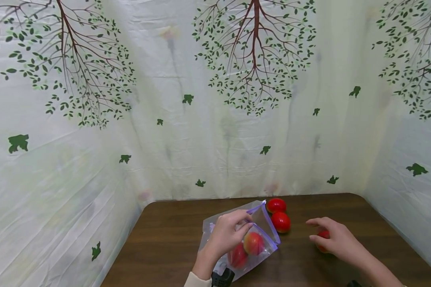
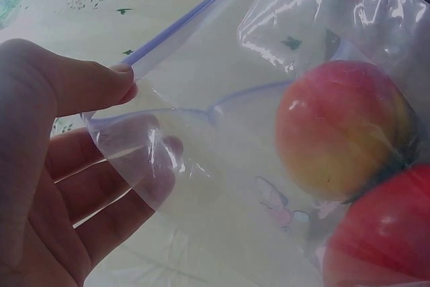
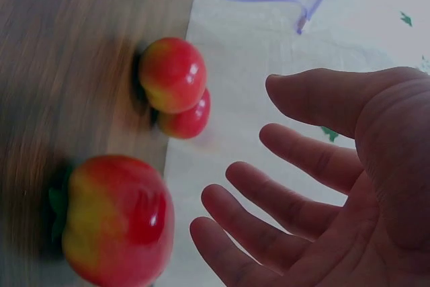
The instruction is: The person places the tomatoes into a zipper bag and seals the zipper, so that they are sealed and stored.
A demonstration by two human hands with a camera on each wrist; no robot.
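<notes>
Around the middle of the brown table (image 1: 165,235), reaching toward its far edge, a clear bag (image 2: 232,156) with a purple zip strip (image 1: 274,235) is held by the left hand (image 1: 228,231); the rim is pinched between thumb and fingers, with plastic draped over the fingertips. In the bag a red-and-yellow fruit (image 2: 342,129) and a deep red fruit (image 2: 390,233) are enclosed. Just beside its open mouth, by the table's far edge, a farther loose fruit (image 1: 276,205) and a nearer loose fruit (image 1: 281,222) are seen. Toward the right edge, a leafy-topped fruit (image 3: 121,220) is partly covered by the right hand (image 1: 339,239), whose fingers are spread apart; contact seems not to be made, though depth is hard to judge. Beyond the far edge, a pale curtain (image 1: 222,147) is printed with trees.
</notes>
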